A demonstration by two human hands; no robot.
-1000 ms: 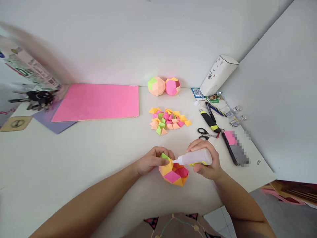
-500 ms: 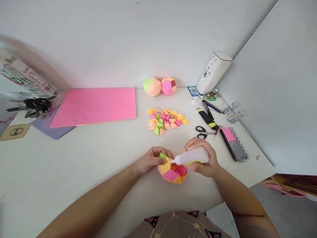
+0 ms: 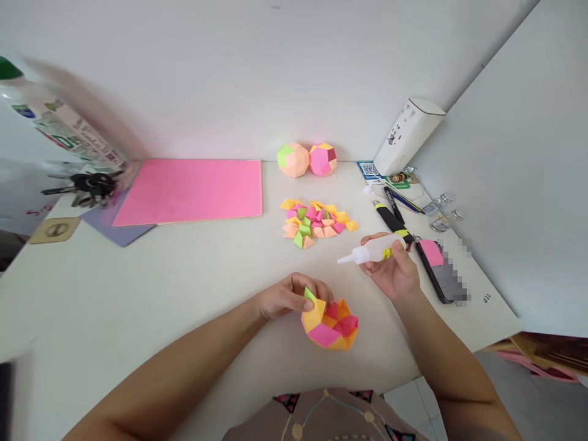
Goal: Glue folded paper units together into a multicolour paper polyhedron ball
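Note:
A partly open paper ball [image 3: 326, 334] of pink, orange and yellow faces, with one green piece at its upper left, is pinched at its left edge by my left hand [image 3: 291, 296]. My right hand [image 3: 392, 269] holds a white glue bottle [image 3: 377, 248], its nozzle pointing left, above and apart from the ball. Beyond my hands lies a pile of small folded paper pieces [image 3: 316, 222] in pink, orange, green and peach. Two closed paper balls, one peach and green [image 3: 294, 160], one mostly pink [image 3: 323, 160], stand by the wall.
Pink sheets [image 3: 197, 190] lie at the back left, near keys [image 3: 94, 184] and a large bottle [image 3: 68, 128]. On the right are a white box [image 3: 408, 138], a cutter [image 3: 389, 217], small glass bottles [image 3: 443, 222] and a phone [image 3: 441, 269].
My right hand has lifted the glue bottle up and right, so its nozzle is off the ball. The ball in my left hand is turned slightly. The whole view has shifted a little.

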